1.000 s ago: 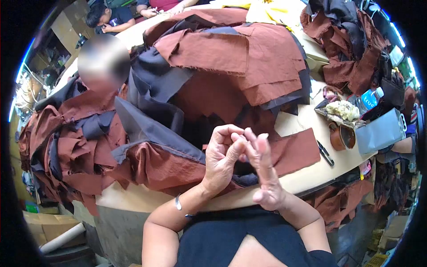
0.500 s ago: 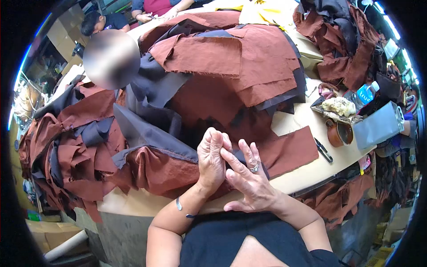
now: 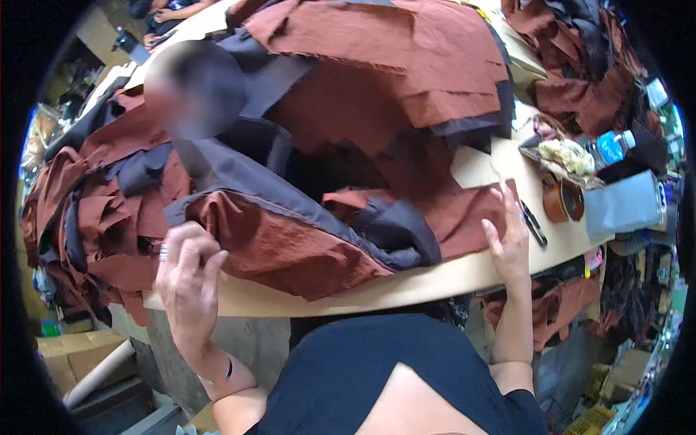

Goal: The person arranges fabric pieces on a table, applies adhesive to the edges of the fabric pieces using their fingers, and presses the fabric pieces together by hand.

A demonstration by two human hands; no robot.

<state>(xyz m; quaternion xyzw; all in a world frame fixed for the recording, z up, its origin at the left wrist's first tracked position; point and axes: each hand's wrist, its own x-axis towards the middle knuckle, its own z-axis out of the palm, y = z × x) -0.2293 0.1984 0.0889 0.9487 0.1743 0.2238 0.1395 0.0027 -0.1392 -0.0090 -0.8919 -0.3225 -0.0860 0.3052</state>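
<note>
My left hand [image 3: 190, 279] hovers at the table's front edge on the left, fingers curled but apart, with nothing seen in it. It is beside a rust-brown cloth piece [image 3: 283, 243] edged with a dark grey strip [image 3: 272, 185]. On the right, my right hand [image 3: 510, 235] is raised with fingers spread, in front of a flat rust-brown piece [image 3: 464, 217]. Between the hands a folded dark cloth [image 3: 399, 228] lies near the table edge. Larger layered rust-brown panels [image 3: 457, 61] rest farther back over dark cloth.
Heaped scraps [image 3: 109, 210] cover the left side. At the right are a black tool [image 3: 535, 225], a brown cup [image 3: 560, 199], a grey-blue container [image 3: 625, 205] and a water bottle [image 3: 612, 147]. Another person [image 3: 174, 13] is at the far left, partly cut off.
My hands, together before, have moved apart: the left to the left beside the cloth, the right to the right. The view has shifted, and the folded dark cloth between them shows more fully.
</note>
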